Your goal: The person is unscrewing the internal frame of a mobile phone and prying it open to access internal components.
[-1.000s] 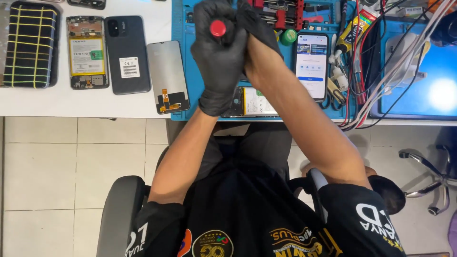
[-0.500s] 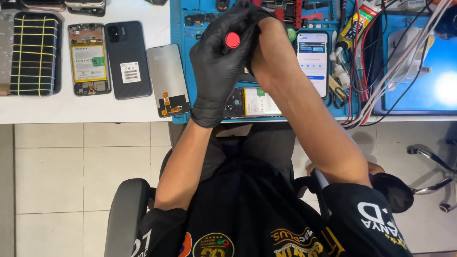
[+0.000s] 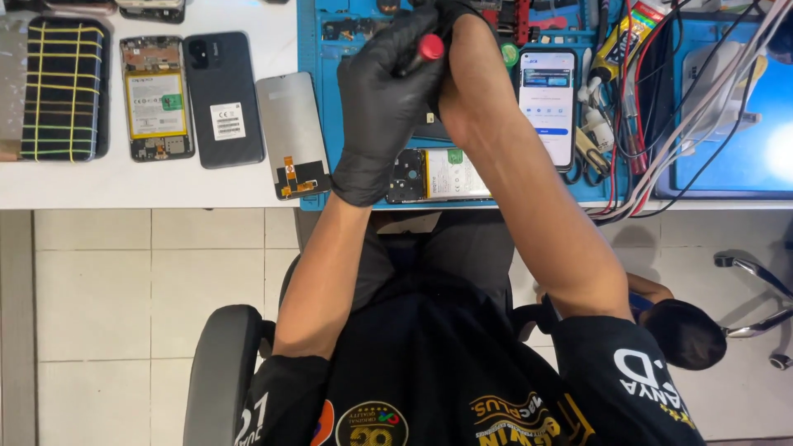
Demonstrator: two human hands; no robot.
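Two hands work over an opened phone on a blue mat.

The gloved left hand (image 3: 388, 99) has its grip clenched on a red-capped tool (image 3: 429, 47); the bare right hand (image 3: 471, 78) presses beside it, grip unclear. The opened phone (image 3: 438, 175) lies just below them on the mat (image 3: 318, 107), at the worktop (image 3: 124, 182) edge.

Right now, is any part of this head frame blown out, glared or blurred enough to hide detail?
Head view: the lit screen at far right is blown out to white near the edge. The white desk is bright but readable. The gloved left hand and bare right hand are sharp, and the red tool cap is crisp. Straight edges bow slightly toward the corners.
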